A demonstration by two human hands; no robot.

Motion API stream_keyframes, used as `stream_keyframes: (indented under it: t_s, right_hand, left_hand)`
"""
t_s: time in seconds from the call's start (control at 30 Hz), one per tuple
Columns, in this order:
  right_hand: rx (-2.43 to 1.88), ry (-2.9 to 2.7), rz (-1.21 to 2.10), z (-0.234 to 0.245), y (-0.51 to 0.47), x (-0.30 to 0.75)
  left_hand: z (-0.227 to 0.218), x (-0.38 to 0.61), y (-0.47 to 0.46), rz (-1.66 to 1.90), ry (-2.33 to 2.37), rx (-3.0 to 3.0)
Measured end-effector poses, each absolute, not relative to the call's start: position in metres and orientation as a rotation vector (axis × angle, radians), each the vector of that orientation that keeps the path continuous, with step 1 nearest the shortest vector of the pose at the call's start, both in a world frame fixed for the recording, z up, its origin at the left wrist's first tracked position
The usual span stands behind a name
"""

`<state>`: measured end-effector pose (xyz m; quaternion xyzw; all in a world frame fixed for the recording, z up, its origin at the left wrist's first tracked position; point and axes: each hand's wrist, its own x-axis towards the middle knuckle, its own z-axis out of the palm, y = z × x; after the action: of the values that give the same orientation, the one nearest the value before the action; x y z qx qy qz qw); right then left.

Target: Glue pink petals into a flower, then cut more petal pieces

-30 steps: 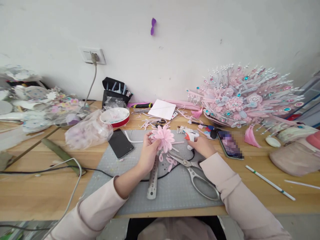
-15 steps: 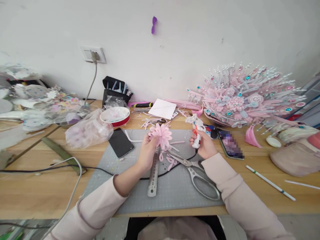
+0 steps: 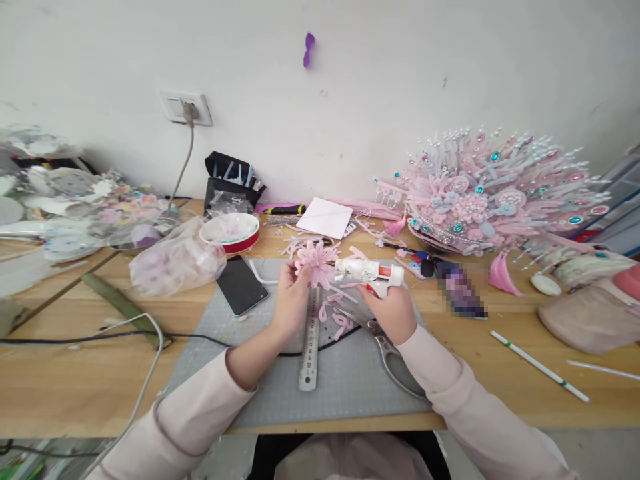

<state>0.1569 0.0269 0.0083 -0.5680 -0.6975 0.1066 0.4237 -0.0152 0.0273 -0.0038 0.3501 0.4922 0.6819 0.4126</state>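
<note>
Pinched in my left hand (image 3: 293,297) is a pink flower (image 3: 318,263) with many looped, fuzzy petals. My right hand (image 3: 393,310) is wrapped round the handle of a white glue gun (image 3: 367,271). The gun lies level, and its nozzle end is at the flower's right side; I cannot tell if it touches. Below the hands, a steel ruler (image 3: 309,353) lies on the grey cutting mat (image 3: 265,400). Large scissors (image 3: 395,363) rest partly under my right hand and wrist. Pink loops (image 3: 343,321) of fuzzy stem lie between the ruler and scissors.
A jewelled pink headdress (image 3: 493,193) stands at the back right, with a phone (image 3: 463,287) in front. A black tablet (image 3: 243,285), a red-rimmed bowl (image 3: 245,245) and a plastic bag (image 3: 173,260) sit left. A black cord (image 3: 200,338) crosses the mat.
My right hand has swung the glue gun left and levelled it, bringing its nozzle to the flower. The flower in my left hand has tilted and shifted slightly left.
</note>
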Motion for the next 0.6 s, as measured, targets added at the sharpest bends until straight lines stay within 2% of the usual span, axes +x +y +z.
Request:
stream_keyframes:
  t_s: [0.17, 0.6]
  right_hand:
    - [-1.415, -1.856, 0.133, 0.0026, 0.0285, 0.1565]
    - [-1.530, -1.965, 0.107, 0.0047, 0.0291, 0.1566]
  left_hand:
    - [0.0002, -0.0138, 0.0248, 1.724, 1.258, 0.928]
    - [-0.0017, -0.0136, 0.0235, 1.727, 1.284, 1.021]
